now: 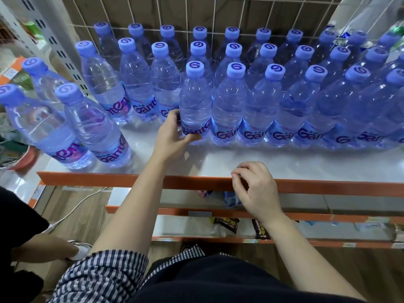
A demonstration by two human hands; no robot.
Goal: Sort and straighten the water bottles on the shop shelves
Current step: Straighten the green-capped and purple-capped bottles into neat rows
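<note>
On the white shelf point(218, 158), at the front row's nine-o'clock end, a clear blue-capped plastic water bottle point(194, 99) was gripped low by the left hand point(172, 132), likely to square its label; at five o'clock the right hand point(254, 186) was held loosely curled, empty.

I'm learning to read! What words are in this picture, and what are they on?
"Gante": label of the bottle that the left hand holds; the rest is hidden.
"nten": label of the leftmost bottle.
A swirl like "6": the bottle caps.
Dark snack packets and shelf tags: too blurred to read.
</note>
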